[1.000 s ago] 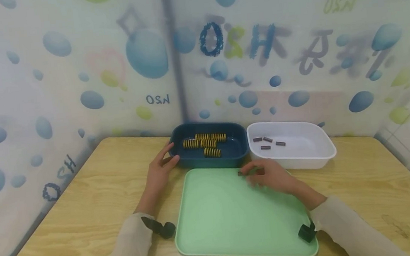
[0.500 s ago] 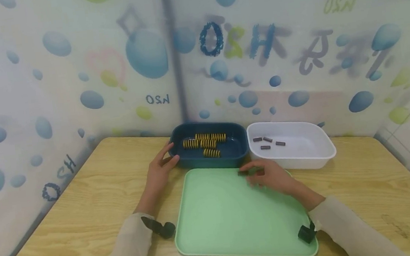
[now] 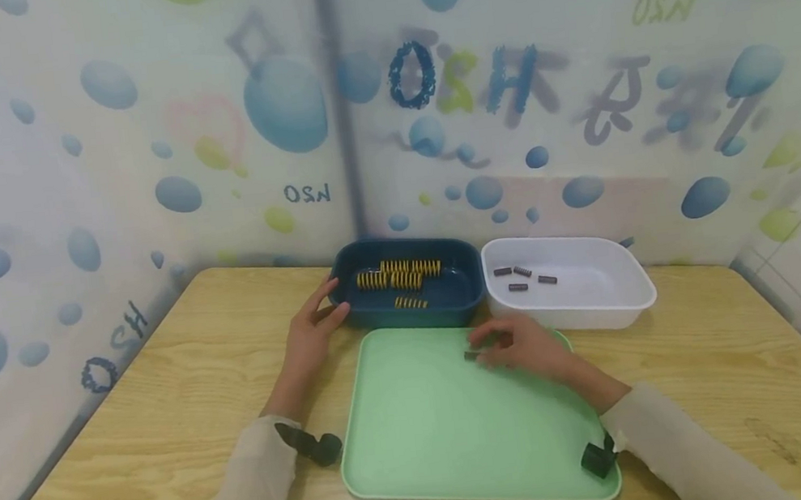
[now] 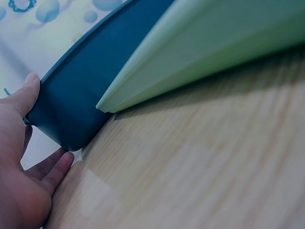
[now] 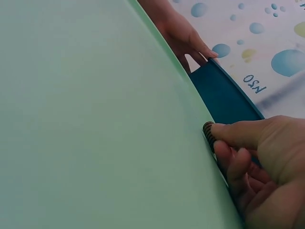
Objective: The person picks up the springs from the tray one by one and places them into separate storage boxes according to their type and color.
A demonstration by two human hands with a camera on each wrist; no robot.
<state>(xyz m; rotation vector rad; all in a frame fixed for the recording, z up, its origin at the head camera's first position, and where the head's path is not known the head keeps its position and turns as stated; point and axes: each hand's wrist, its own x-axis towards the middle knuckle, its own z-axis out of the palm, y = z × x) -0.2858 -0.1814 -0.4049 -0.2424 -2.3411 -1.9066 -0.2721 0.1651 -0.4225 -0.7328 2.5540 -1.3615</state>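
Note:
In the head view my right hand (image 3: 528, 345) is over the far right part of a green tray (image 3: 463, 431). Its thumb and fingers pinch a small dark coil spring (image 5: 208, 131), seen at the tray's edge in the right wrist view. My left hand (image 3: 310, 330) touches the left end of a dark blue bin (image 3: 465, 280), thumb against its wall in the left wrist view and fingers extended near its base. Inside lie several yellow-and-black coil springs (image 3: 373, 280); one by the near wall (image 3: 411, 303) is partly hidden.
To the right of the blue bin stands a white bin (image 3: 597, 274) holding several small dark springs (image 3: 547, 279). Both bins sit behind the tray on a wooden table (image 3: 188, 386). A patterned wall sheet (image 3: 390, 153) hangs directly behind them.
My right hand and its dark spring have shifted slightly toward me over the tray. A yellow spring has rolled toward the blue bin's near wall. The left hand stays put.

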